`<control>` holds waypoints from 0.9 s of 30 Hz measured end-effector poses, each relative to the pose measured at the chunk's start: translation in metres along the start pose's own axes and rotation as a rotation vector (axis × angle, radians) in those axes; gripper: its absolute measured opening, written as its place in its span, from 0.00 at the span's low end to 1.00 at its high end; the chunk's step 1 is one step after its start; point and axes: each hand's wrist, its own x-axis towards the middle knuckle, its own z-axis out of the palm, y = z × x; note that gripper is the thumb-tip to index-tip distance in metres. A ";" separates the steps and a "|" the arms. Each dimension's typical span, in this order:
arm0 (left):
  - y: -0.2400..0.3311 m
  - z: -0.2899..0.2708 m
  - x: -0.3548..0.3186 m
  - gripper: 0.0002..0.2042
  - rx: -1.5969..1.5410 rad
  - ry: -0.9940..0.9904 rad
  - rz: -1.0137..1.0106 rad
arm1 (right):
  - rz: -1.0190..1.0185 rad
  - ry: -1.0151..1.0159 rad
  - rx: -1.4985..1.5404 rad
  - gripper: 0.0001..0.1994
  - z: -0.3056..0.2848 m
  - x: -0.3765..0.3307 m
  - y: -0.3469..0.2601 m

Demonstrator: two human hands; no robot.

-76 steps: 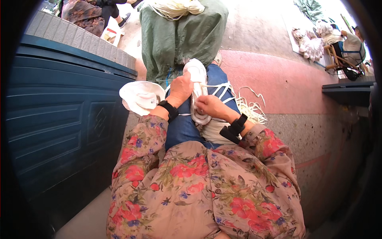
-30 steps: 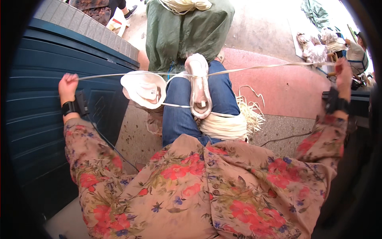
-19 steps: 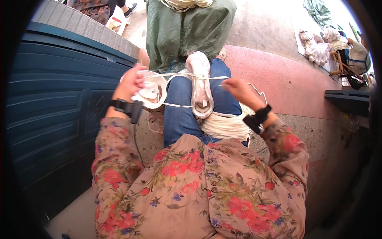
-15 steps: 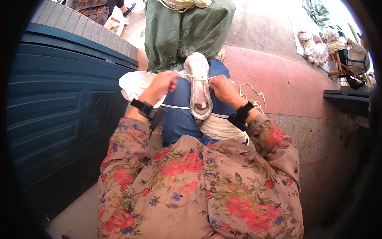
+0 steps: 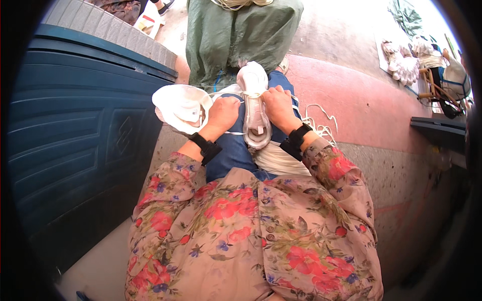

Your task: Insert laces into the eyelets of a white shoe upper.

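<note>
A pale shoe (image 5: 256, 113) with a see-through edge lies lengthwise across my lap between my knees. My left hand (image 5: 224, 114) is closed on a white shoelace (image 5: 235, 133) just left of the shoe. At its right side, my right hand (image 5: 279, 106) has its fingers pinched together on the lace where it crosses the shoe. Part of the lace runs over the middle of the shoe between both hands. What the fingertips grip is partly hidden by the knuckles.
Left of my knee sits a white rounded, bowl-like thing (image 5: 168, 103). Cream laces (image 5: 281, 160) bunch under my right thigh, and loose strands (image 5: 321, 123) hang beside it. Ahead stands a green sack (image 5: 241, 40). A blue panelled door (image 5: 90, 130) borders the left.
My left hand has come down and right, closer to the shoe. My right hand has shifted slightly up and left, against the shoe's side.
</note>
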 end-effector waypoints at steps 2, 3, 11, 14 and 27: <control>0.002 0.004 0.001 0.08 0.164 0.059 0.070 | -0.050 -0.010 -0.039 0.04 -0.002 0.001 -0.001; 0.003 0.006 0.002 0.08 0.165 0.066 0.063 | -0.093 -0.019 -0.081 0.04 -0.003 0.002 0.000; 0.002 0.013 0.008 0.06 0.169 0.056 0.127 | 0.083 0.156 0.059 0.06 0.002 -0.002 0.004; 0.002 0.008 0.010 0.07 0.203 -0.065 0.175 | 0.081 0.140 0.050 0.07 0.002 -0.002 0.003; 0.009 0.017 0.016 0.10 0.245 -0.063 0.010 | 0.090 0.042 0.000 0.08 -0.004 -0.001 0.000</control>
